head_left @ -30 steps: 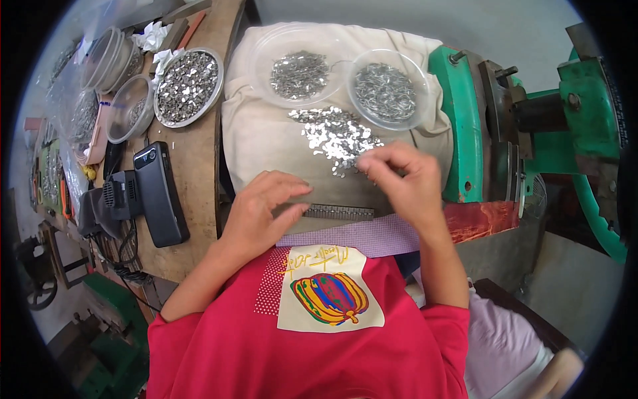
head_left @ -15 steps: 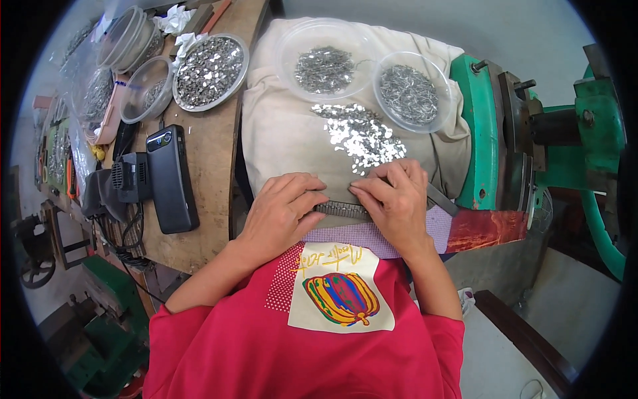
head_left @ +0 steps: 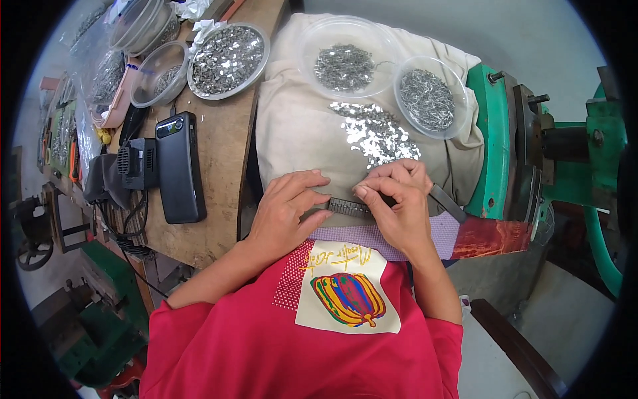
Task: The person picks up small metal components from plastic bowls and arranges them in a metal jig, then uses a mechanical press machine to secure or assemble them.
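Observation:
A narrow dark metal strip (head_left: pixel 350 207) made of small ribbed segments lies crosswise on the beige cloth (head_left: pixel 292 143). My left hand (head_left: pixel 289 206) is at its left end, with the thumb below and the fingers above, gripping it. Just above the strip's right part, my right hand (head_left: pixel 402 203) has thumb and forefinger pinched together; whatever is between them is too small to name. Beyond the right hand lies a loose pile of shiny small metal pieces (head_left: pixel 379 139). A dark flat bar (head_left: pixel 448 203) sticks out beside the right wrist.
Two clear tubs, one with thin metal pieces (head_left: pixel 344 68), another with wire-like pieces (head_left: pixel 426 100), stand at the back of the cloth. On the wooden table (head_left: pixel 222 156) are a bowl of metal bits (head_left: pixel 227 61) and a black power bank (head_left: pixel 181 166). A green machine (head_left: pixel 488 146) stands right.
My right hand has lifted slightly off the strip, its pinched fingertips now above it. The whole view has shifted a little, so things appear farther right.

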`<action>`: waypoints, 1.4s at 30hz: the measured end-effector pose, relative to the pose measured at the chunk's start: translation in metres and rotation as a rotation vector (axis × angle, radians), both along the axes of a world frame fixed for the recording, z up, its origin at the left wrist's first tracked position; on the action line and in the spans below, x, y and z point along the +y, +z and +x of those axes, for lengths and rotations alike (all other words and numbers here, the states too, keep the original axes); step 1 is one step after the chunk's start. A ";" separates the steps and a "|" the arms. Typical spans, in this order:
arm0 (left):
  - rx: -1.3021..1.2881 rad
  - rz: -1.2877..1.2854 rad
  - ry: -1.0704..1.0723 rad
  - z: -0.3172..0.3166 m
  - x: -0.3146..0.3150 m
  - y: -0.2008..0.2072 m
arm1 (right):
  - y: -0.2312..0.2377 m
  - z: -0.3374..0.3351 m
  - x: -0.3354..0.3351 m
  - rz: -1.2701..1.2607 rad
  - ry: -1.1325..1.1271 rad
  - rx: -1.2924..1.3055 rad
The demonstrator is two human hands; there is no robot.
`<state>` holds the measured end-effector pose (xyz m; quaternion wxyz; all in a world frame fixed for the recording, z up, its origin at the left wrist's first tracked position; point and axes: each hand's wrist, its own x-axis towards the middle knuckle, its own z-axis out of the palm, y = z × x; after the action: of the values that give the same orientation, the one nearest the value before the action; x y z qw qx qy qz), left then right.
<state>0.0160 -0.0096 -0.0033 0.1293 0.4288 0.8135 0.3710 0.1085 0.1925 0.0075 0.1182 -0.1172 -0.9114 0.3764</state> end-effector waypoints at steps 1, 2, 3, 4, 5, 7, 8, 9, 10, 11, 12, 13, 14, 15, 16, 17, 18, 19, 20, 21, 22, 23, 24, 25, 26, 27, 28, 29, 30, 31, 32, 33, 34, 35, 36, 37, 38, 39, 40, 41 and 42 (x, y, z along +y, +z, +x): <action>-0.003 -0.002 -0.006 0.000 0.001 0.001 | -0.001 -0.001 0.000 -0.062 0.021 -0.024; 0.001 -0.006 -0.004 0.001 0.002 0.002 | -0.002 -0.001 0.000 -0.124 0.042 -0.048; -0.003 0.007 -0.008 0.000 0.001 0.000 | -0.001 -0.004 -0.003 -0.123 0.046 -0.051; -0.007 0.019 -0.012 -0.001 0.001 -0.001 | 0.000 -0.006 -0.006 -0.096 0.050 -0.075; -0.009 0.020 -0.007 -0.002 0.001 -0.002 | 0.002 -0.008 -0.008 -0.069 0.053 -0.098; -0.011 0.026 -0.015 -0.003 0.000 -0.002 | 0.002 -0.010 -0.009 -0.061 0.060 -0.111; -0.011 0.027 -0.012 -0.002 0.000 -0.003 | 0.003 -0.011 -0.010 -0.054 0.064 -0.122; -0.014 0.026 -0.013 -0.002 0.000 -0.003 | 0.003 -0.012 -0.010 -0.054 0.069 -0.122; -0.017 0.026 -0.013 -0.002 -0.001 -0.003 | 0.004 -0.012 -0.011 -0.037 0.071 -0.128; -0.017 0.025 -0.009 -0.001 0.000 -0.003 | 0.004 -0.011 -0.012 -0.020 0.073 -0.135; -0.019 0.026 -0.009 -0.001 0.000 -0.003 | 0.004 -0.011 -0.012 -0.020 0.076 -0.135; -0.022 0.026 -0.008 0.000 0.000 -0.003 | 0.004 -0.010 -0.013 -0.005 0.073 -0.135; -0.023 0.026 -0.006 0.001 0.000 -0.004 | 0.003 -0.009 -0.013 0.011 0.071 -0.136; -0.024 0.028 -0.007 0.001 0.000 -0.004 | 0.003 -0.009 -0.014 0.010 0.074 -0.136; -0.025 0.031 -0.008 0.001 0.000 -0.004 | 0.003 -0.009 -0.014 0.007 0.072 -0.142; -0.026 0.030 -0.005 0.001 -0.001 -0.005 | 0.003 -0.009 -0.014 0.005 0.069 -0.149; -0.027 0.028 -0.007 0.001 -0.001 -0.005 | 0.003 -0.009 -0.015 0.005 0.070 -0.150; -0.029 0.027 -0.009 0.001 0.000 -0.006 | 0.004 -0.009 -0.016 0.017 0.065 -0.150; -0.031 0.028 -0.010 0.000 0.000 -0.006 | 0.004 -0.009 -0.016 0.030 0.059 -0.150; -0.028 0.032 -0.009 -0.001 0.000 -0.006 | 0.004 -0.010 -0.017 0.030 0.058 -0.152; -0.026 0.035 -0.008 -0.002 0.000 -0.006 | 0.003 -0.011 -0.017 0.037 0.054 -0.150; -0.028 0.036 -0.010 -0.004 0.000 -0.006 | 0.002 -0.012 -0.017 0.044 0.049 -0.148; -0.025 0.038 -0.010 -0.004 0.001 -0.006 | 0.002 -0.012 -0.017 0.044 0.049 -0.150; -0.020 0.040 -0.009 -0.006 0.001 -0.006 | 0.003 -0.013 -0.017 0.043 0.045 -0.153; -0.019 0.039 -0.007 -0.007 0.000 -0.006 | 0.004 -0.015 -0.017 0.042 0.042 -0.154; -0.017 0.036 -0.001 -0.007 -0.001 -0.005 | 0.004 -0.016 -0.017 0.036 0.054 -0.147; -0.011 0.031 0.008 -0.007 -0.004 -0.003 | 0.005 -0.017 -0.017 0.038 0.072 -0.144; 0.003 0.020 0.027 -0.005 -0.003 -0.004 | 0.006 -0.017 -0.016 0.039 0.094 -0.137; 0.024 0.061 0.012 -0.002 -0.004 -0.006 | 0.008 -0.017 -0.016 0.058 0.103 -0.150; 0.057 0.097 0.001 -0.003 -0.005 -0.008 | 0.006 -0.014 -0.014 0.039 0.099 -0.147; 0.039 0.158 -0.009 -0.002 -0.003 -0.013 | 0.006 -0.013 -0.015 0.032 0.067 -0.175; 0.016 0.179 -0.031 -0.004 -0.002 -0.012 | 0.006 -0.013 -0.016 0.095 0.061 -0.182; 0.017 0.237 -0.042 -0.003 0.001 -0.016 | 0.006 -0.010 -0.016 0.100 0.037 -0.202; -0.015 0.187 -0.046 0.000 0.001 -0.018 | 0.007 -0.009 -0.017 0.124 0.021 -0.196; -0.039 0.182 -0.049 0.001 0.004 -0.018 | 0.007 -0.008 -0.018 0.148 0.004 -0.208; -0.051 0.177 -0.050 0.003 0.004 -0.018 | 0.007 -0.005 -0.017 0.136 0.011 -0.222; -0.019 0.172 -0.023 0.003 0.003 -0.016 | 0.008 -0.006 -0.016 0.103 0.023 -0.227; -0.043 0.163 -0.023 0.006 0.003 -0.016 | 0.010 -0.005 -0.016 0.090 0.032 -0.230; -0.070 0.156 -0.026 0.008 0.003 -0.016 | 0.011 -0.006 -0.016 0.077 0.037 -0.237; -0.071 0.159 -0.017 0.008 0.001 -0.017 | 0.011 -0.008 -0.018 0.080 0.054 -0.223; -0.063 0.164 -0.010 0.007 0.001 -0.016 | 0.013 -0.010 -0.021 0.084 0.039 -0.228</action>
<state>0.0231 -0.0086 -0.0193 0.1214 0.4301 0.7737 0.4490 0.0985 0.1716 0.0203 0.0111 -0.1365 -0.9360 0.3242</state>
